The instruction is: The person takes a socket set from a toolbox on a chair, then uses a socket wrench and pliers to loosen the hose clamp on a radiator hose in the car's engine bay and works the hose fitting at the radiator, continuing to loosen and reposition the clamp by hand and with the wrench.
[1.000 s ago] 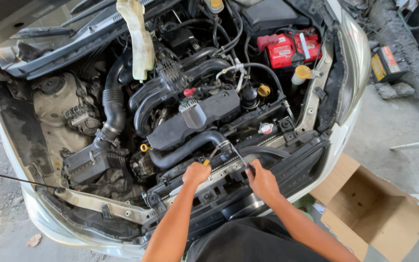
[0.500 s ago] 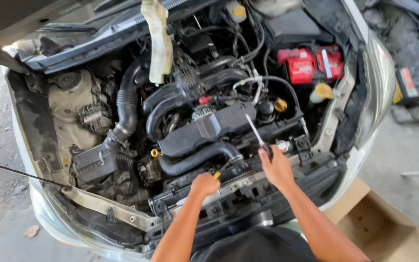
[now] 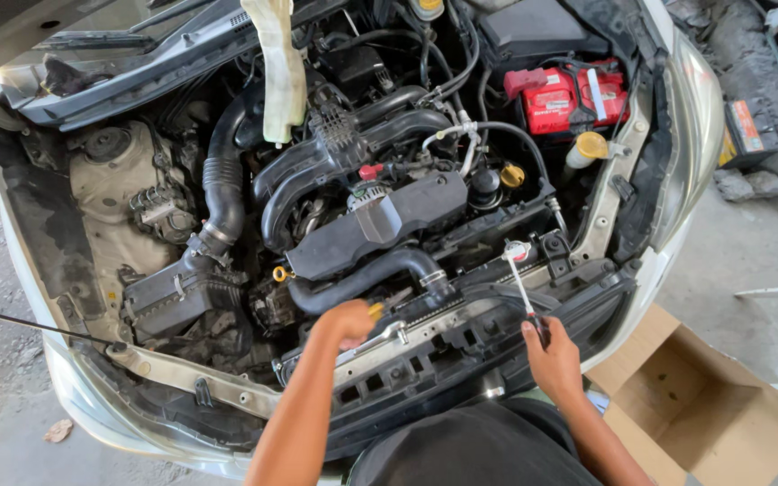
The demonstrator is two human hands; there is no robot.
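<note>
A slim metal tool (image 3: 522, 286) is gripped at its lower end by the closed right hand (image 3: 551, 355), its long axis running up and slightly left towards the radiator cap (image 3: 517, 251). The left hand (image 3: 348, 321), curled shut on a yellow-handled tool (image 3: 386, 331) at the front crossbar (image 3: 443, 319), lies farther from the cap.
</note>
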